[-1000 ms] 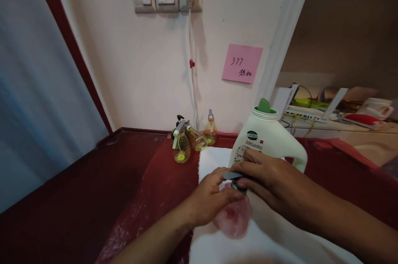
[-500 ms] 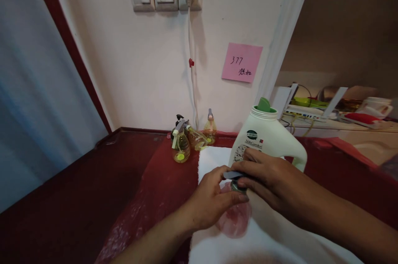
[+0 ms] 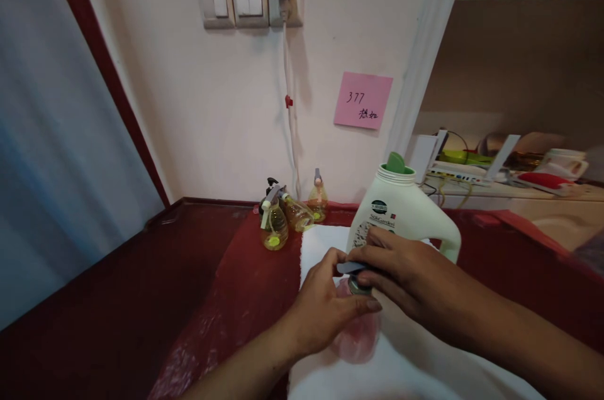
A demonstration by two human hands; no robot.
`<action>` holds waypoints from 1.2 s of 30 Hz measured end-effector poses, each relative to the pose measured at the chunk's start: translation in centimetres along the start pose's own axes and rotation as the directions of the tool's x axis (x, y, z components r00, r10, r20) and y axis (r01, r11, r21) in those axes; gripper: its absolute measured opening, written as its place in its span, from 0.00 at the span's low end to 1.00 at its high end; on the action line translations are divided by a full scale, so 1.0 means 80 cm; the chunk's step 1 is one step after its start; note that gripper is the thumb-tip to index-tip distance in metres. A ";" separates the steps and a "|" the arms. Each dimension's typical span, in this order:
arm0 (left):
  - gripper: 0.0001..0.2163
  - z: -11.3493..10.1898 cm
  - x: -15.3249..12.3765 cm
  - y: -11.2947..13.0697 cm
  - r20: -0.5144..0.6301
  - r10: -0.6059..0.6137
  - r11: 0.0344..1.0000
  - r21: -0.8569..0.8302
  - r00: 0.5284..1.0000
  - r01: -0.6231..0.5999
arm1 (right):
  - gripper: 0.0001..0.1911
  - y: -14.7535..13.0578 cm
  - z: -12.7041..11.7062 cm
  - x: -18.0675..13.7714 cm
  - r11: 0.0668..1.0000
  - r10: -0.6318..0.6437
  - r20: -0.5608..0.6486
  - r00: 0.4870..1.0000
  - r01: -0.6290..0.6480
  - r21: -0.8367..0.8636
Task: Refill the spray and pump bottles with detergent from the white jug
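A pale wall (image 3: 212,117) fills the back of the view, with a dark red worktop (image 3: 141,287) before it and a blue-grey curtain (image 3: 61,136) at the left. A white cloth (image 3: 325,381) lies on the worktop, partly over a red plastic sheet (image 3: 240,274). Near the cloth's far end stands a pale green jug (image 3: 406,205), upright, with a green piece (image 3: 395,162) rising from its mouth.

In front of the jug, both hands close in on one pink bottle (image 3: 361,343), which is on the cloth. The left hand (image 3: 321,305) curls around its upper part, thumb across the front. The right hand (image 3: 401,268) pinches the grey spray head (image 3: 349,268) at the top (its lever pokes out toward the left fingers); whether the head is fully seated cannot be told.

A pink note (image 3: 363,100) with handwriting is stuck to the wall. Below it, to the left, small yellowish spray bottles (image 3: 275,230) cluster by the wall, one of them tilted.
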State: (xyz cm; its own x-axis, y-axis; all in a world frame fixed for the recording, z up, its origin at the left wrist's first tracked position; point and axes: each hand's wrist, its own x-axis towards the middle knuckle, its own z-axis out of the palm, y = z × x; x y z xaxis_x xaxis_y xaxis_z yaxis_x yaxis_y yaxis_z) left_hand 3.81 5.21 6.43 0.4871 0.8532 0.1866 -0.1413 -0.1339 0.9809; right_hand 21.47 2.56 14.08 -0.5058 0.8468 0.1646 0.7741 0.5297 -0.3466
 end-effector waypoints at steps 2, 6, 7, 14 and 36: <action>0.17 -0.006 0.003 -0.003 0.046 -0.004 0.998 -0.068 0.999 0.007 | 0.12 0.000 0.001 0.000 1.000 0.007 0.005 1.000 -0.007 0.005; 0.14 -0.024 0.008 -0.001 0.215 -0.029 0.999 -0.039 0.976 0.038 | 0.10 0.001 0.002 0.000 1.000 0.007 0.003 1.000 -0.007 0.015; 0.13 -0.026 0.008 0.002 0.235 -0.030 0.999 -0.014 0.971 0.034 | 0.10 0.001 0.002 0.000 1.000 0.004 -0.001 1.000 -0.004 0.015; 0.26 -0.009 0.001 0.015 0.138 -0.020 1.000 -0.009 0.990 0.021 | 0.14 0.000 0.001 -0.001 1.000 0.001 0.006 1.000 -0.002 0.010; 0.41 -0.035 0.001 0.037 0.202 -0.039 0.974 0.225 0.979 -0.007 | 0.17 -0.009 -0.004 -0.005 0.997 0.047 0.004 0.999 -0.047 -0.058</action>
State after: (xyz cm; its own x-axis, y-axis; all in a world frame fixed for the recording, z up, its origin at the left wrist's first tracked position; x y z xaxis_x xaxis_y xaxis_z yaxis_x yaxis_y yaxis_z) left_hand 0.99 6.32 9.16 0.6559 0.7387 0.1553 0.0530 -0.2503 0.9667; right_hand 21.25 1.81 14.59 -0.4704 0.8706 0.1441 0.8177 0.4915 -0.2996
